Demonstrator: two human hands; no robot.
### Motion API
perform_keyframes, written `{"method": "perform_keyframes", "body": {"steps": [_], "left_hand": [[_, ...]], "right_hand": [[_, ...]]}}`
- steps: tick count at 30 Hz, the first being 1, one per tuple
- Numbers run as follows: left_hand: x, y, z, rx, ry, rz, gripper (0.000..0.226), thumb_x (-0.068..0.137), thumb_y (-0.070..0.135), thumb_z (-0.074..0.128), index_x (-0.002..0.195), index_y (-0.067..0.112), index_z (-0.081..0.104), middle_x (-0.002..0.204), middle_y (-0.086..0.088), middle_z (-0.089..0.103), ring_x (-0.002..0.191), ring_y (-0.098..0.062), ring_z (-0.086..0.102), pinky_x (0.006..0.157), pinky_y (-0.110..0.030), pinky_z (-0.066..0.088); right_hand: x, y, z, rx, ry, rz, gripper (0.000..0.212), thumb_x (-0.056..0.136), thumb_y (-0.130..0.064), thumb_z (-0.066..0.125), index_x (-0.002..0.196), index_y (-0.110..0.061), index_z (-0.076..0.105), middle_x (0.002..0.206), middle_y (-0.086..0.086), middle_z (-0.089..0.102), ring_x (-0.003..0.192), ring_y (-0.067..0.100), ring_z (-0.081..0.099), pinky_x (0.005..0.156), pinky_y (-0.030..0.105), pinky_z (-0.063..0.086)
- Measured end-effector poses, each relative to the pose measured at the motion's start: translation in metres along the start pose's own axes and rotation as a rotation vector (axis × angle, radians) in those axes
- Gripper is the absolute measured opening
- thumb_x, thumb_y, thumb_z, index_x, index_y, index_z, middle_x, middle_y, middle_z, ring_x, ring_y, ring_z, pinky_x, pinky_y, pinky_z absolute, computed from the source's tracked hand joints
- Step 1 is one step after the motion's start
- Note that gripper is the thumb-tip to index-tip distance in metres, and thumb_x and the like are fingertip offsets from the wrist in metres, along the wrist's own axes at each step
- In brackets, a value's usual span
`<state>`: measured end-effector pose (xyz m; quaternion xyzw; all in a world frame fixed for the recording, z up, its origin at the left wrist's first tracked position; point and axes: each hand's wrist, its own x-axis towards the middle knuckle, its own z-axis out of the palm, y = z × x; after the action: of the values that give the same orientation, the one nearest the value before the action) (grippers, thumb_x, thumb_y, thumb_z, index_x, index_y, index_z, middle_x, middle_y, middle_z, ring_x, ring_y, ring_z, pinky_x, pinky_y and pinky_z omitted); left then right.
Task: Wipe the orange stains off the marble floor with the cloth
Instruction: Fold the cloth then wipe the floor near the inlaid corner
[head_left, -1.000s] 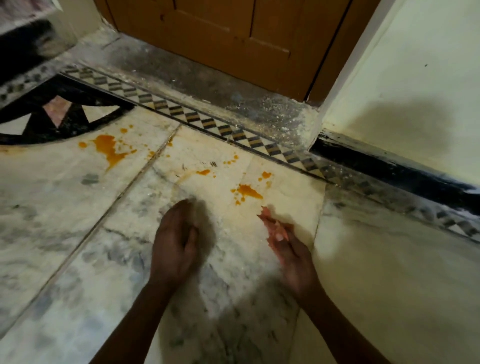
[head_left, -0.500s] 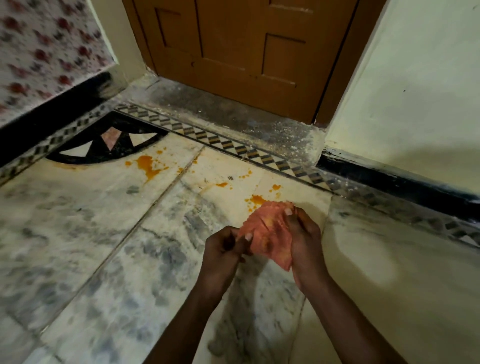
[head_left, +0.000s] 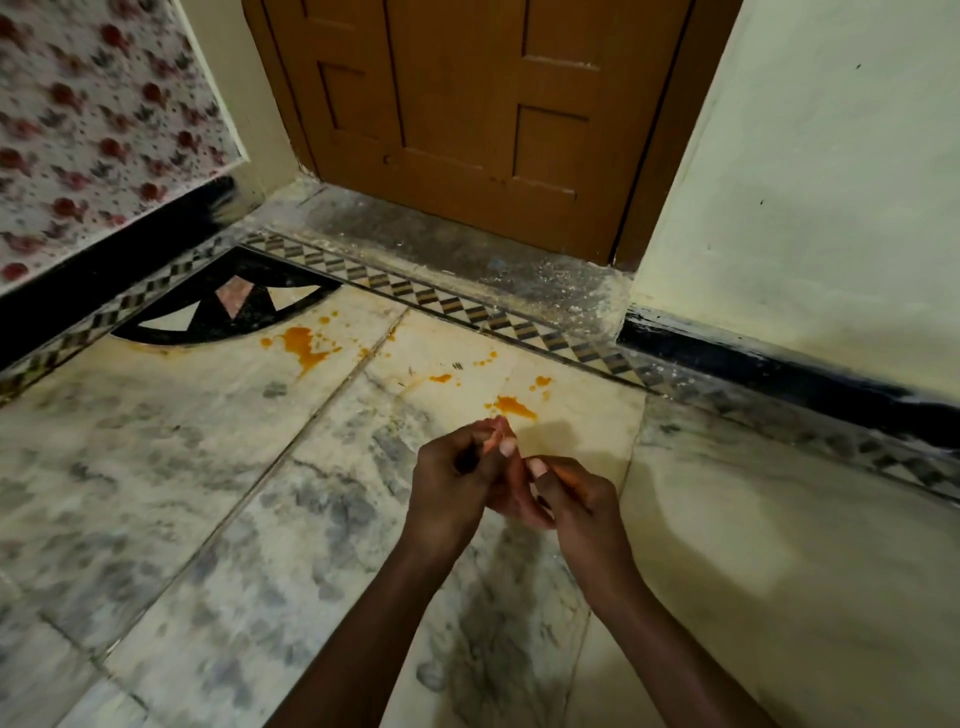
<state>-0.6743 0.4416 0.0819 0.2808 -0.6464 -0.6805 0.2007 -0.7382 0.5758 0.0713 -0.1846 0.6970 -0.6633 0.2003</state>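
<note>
Orange stains lie on the marble floor (head_left: 156, 467): a large splash (head_left: 304, 345) at the far left by the black inlay, a small spot (head_left: 441, 378) in the middle, and a blot (head_left: 511, 405) just beyond my hands. Both hands hover close together above the floor. My left hand (head_left: 457, 483) and my right hand (head_left: 571, 501) are closed around a bunched pinkish-orange cloth (head_left: 511, 480), which is mostly hidden between the fingers.
A brown wooden door (head_left: 467, 104) stands straight ahead behind a dusty grey threshold (head_left: 467, 249). A patterned tile border (head_left: 467, 312) runs across the floor. A pale wall with black skirting (head_left: 779, 358) is on the right, a floral wall (head_left: 78, 130) on the left.
The cloth, spread wide between my hands half a second ago, is now bunched up small inside them. The view has tilted up, showing more of the door.
</note>
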Motion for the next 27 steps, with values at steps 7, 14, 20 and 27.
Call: {"method": "perform_keyframes", "body": {"steps": [7,14,20,27], "left_hand": [[0.000,0.003,0.002,0.030,0.113,-0.070,0.024,0.086,0.016,0.085,0.079,-0.002,0.071,0.079,-0.020,0.076,0.072,-0.023,0.075,0.065,-0.032,0.061],[-0.002,0.005,-0.005,-0.057,0.034,-0.131,0.039,0.107,0.031,0.056,0.095,0.002,0.079,0.083,-0.012,0.079,0.080,-0.021,0.078,0.068,-0.032,0.064],[0.005,-0.016,-0.020,0.255,0.022,0.042,0.013,0.098,0.009,0.070,0.103,0.019,0.079,0.100,0.009,0.079,0.092,-0.006,0.072,0.074,-0.013,0.052],[-0.005,-0.024,-0.022,0.256,-0.004,0.075,0.029,0.082,0.022,0.086,0.104,0.036,0.073,0.103,0.011,0.074,0.101,-0.009,0.069,0.068,-0.017,0.052]], "right_hand": [[-0.010,-0.002,0.000,0.040,-0.075,0.030,0.024,0.102,-0.015,0.064,0.106,-0.030,0.082,0.099,-0.004,0.083,0.100,0.014,0.079,0.088,0.032,0.062],[-0.006,0.010,0.003,0.022,-0.047,0.040,0.022,0.100,-0.005,0.067,0.106,-0.021,0.081,0.101,0.002,0.083,0.098,0.020,0.079,0.088,0.035,0.062],[-0.001,0.013,0.002,0.040,-0.017,0.065,0.027,0.102,0.000,0.060,0.099,-0.019,0.079,0.093,0.004,0.081,0.087,0.013,0.075,0.077,0.023,0.058],[0.011,0.011,-0.006,-0.016,0.103,0.124,0.021,0.096,-0.008,0.073,0.096,-0.027,0.081,0.095,-0.002,0.082,0.094,0.019,0.078,0.086,0.045,0.064]]}}
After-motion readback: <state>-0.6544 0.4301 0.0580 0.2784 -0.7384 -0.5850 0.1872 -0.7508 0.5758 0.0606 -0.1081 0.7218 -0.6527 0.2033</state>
